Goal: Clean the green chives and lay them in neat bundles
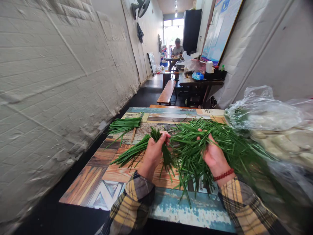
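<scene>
My left hand (156,148) is closed around a small bunch of garlic chives (167,158), with the ends poking up above the thumb and the blades hanging below. Over the large loose heap of chives (190,153), my right hand (213,151) pinches some blades between thumb and fingers, palm turned partly up. A sorted bundle of chives (134,150) lies on the patchwork-patterned table (97,166) just left of my left hand. Farther back at the left edge rests another neat bundle (124,125), its ends lined up.
Clear plastic bags (266,111) with pale, round contents (288,143) crowd the table's right side. Beyond are a wooden bench (167,92) and another table (195,81) holding bags and a blue packet (198,76). A person (177,49) sits far back. A brick wall (61,81) runs along the left.
</scene>
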Motion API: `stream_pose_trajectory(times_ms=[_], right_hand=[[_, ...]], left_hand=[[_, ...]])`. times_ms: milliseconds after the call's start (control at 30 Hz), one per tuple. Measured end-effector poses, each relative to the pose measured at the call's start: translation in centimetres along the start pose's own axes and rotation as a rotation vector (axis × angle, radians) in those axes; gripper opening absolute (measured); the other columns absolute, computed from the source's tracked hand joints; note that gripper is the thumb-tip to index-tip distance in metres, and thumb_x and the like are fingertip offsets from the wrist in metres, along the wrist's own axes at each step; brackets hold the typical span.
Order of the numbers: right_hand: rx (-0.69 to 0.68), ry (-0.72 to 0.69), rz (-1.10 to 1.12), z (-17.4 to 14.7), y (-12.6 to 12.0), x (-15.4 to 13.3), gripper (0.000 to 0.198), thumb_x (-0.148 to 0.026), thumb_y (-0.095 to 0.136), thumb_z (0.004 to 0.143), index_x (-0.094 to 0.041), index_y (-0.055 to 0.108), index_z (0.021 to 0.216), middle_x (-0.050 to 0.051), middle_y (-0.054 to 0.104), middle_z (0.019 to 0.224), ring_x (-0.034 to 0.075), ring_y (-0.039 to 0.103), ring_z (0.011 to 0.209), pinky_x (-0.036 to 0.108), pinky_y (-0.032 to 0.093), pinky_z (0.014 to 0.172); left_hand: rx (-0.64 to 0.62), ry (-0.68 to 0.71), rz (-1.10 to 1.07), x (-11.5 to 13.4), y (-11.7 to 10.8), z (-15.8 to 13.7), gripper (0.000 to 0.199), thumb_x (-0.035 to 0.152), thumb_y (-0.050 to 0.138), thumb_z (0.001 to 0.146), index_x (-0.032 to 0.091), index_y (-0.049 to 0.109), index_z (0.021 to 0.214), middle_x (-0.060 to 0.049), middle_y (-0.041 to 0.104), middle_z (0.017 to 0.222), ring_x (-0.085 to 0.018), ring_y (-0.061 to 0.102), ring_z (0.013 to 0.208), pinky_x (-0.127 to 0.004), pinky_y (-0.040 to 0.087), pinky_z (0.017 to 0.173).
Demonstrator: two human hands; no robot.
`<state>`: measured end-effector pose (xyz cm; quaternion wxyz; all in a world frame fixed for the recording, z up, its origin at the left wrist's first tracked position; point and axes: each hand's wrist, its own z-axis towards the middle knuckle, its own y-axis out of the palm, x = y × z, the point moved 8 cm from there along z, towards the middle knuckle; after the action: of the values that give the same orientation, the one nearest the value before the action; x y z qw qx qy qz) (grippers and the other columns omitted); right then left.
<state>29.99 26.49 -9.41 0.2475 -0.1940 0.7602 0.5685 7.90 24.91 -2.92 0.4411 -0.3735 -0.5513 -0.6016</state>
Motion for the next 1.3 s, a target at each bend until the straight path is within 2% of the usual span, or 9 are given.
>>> stream_pose_trajectory(times_ms=[100,167,300,500,667,833,967,1133,1300], right_hand=[[0.047,-0.009,0.024,0.3,-0.6,-1.1,0.014,-0.027,0.058,0.088,-0.023,0.07,0.092,-0.006,0.075,0.081,0.007,0.067,0.056,0.014,0.055,0.049],[0.044,-0.018,0.03,0.4,-0.6,-1.5,0.015,-0.027,0.057,0.089,-0.024,0.07,0.094,-0.006,0.075,0.082,0.007,0.067,0.057,0.014,0.055,0.049],[-0.036,-0.017,0.032,0.3,-0.2,-1.4,0.017,-0.031,0.063,0.084,-0.028,0.069,0.1,-0.006,0.075,0.09,0.006,0.068,0.06,0.01,0.05,0.042],[-0.165,0.058,0.095,-0.5,1.0,-0.6,0.018,-0.032,0.062,0.085,-0.031,0.068,0.102,-0.009,0.075,0.089,0.006,0.068,0.065,0.012,0.055,0.05],[-0.224,0.11,0.102,-1.4,2.0,-0.1,0.019,-0.033,0.058,0.088,-0.033,0.068,0.104,-0.007,0.075,0.086,0.007,0.068,0.064,0.014,0.056,0.051],[-0.226,0.152,0.099,-1.7,2.2,0.6,0.022,-0.029,0.055,0.09,-0.032,0.066,0.109,-0.006,0.074,0.08,0.01,0.068,0.062,0.018,0.056,0.05],[-0.185,0.147,0.104,-1.7,2.3,1.1,0.023,-0.028,0.055,0.089,-0.031,0.066,0.109,-0.007,0.074,0.084,0.009,0.067,0.061,0.018,0.056,0.051],[-0.129,0.143,0.058,-1.8,2.2,1.7,0.018,-0.028,0.056,0.088,-0.028,0.069,0.102,-0.006,0.074,0.089,0.008,0.066,0.061,0.018,0.056,0.056],[-0.132,0.135,0.024,-1.8,2.3,1.9,0.012,-0.031,0.062,0.085,-0.025,0.07,0.091,-0.005,0.075,0.089,0.007,0.066,0.063,0.016,0.056,0.058]], left_hand=[[-0.039,-0.036,-0.203,0.4,-0.2,0.3,0.028,0.039,0.065,0.079,0.013,0.059,0.069,-0.003,0.061,0.081,-0.012,0.059,0.073,-0.026,0.049,0.07],[-0.125,-0.139,-0.28,-0.1,0.6,0.1,0.028,0.04,0.064,0.08,0.014,0.057,0.07,0.001,0.055,0.068,-0.009,0.053,0.057,-0.027,0.049,0.062],[-0.34,-0.326,-0.16,-2.0,3.0,-1.5,0.029,0.041,0.064,0.08,0.012,0.063,0.079,0.007,0.038,0.05,-0.002,0.028,0.037,-0.018,0.03,0.04],[-0.593,-0.492,0.027,-4.6,6.0,-4.3,0.045,0.048,0.063,0.079,0.009,0.066,0.099,0.007,0.04,0.049,-0.003,0.029,0.038,-0.019,0.025,0.038],[-0.486,-0.505,-0.028,-5.0,5.9,-4.0,0.053,0.048,0.066,0.076,0.011,0.061,0.114,0.008,0.041,0.052,-0.003,0.029,0.039,-0.019,0.025,0.04],[-0.383,-0.525,-0.14,-5.5,5.5,-3.5,0.049,0.044,0.067,0.077,0.012,0.059,0.113,0.008,0.041,0.054,-0.002,0.027,0.039,-0.019,0.024,0.04],[-0.318,-0.512,-0.243,-5.8,5.3,-3.0,0.039,0.04,0.07,0.075,0.014,0.057,0.101,0.009,0.04,0.054,-0.002,0.026,0.038,-0.018,0.025,0.038],[-0.229,-0.46,-0.306,-5.4,4.6,-2.4,0.035,0.038,0.072,0.073,0.016,0.045,0.069,0.008,0.04,0.054,-0.001,0.027,0.039,-0.017,0.026,0.039],[-0.168,-0.418,-0.315,-5.2,4.3,-2.1,0.038,0.037,0.071,0.073,0.016,0.041,0.063,0.008,0.04,0.051,-0.001,0.028,0.038,-0.017,0.025,0.039]])
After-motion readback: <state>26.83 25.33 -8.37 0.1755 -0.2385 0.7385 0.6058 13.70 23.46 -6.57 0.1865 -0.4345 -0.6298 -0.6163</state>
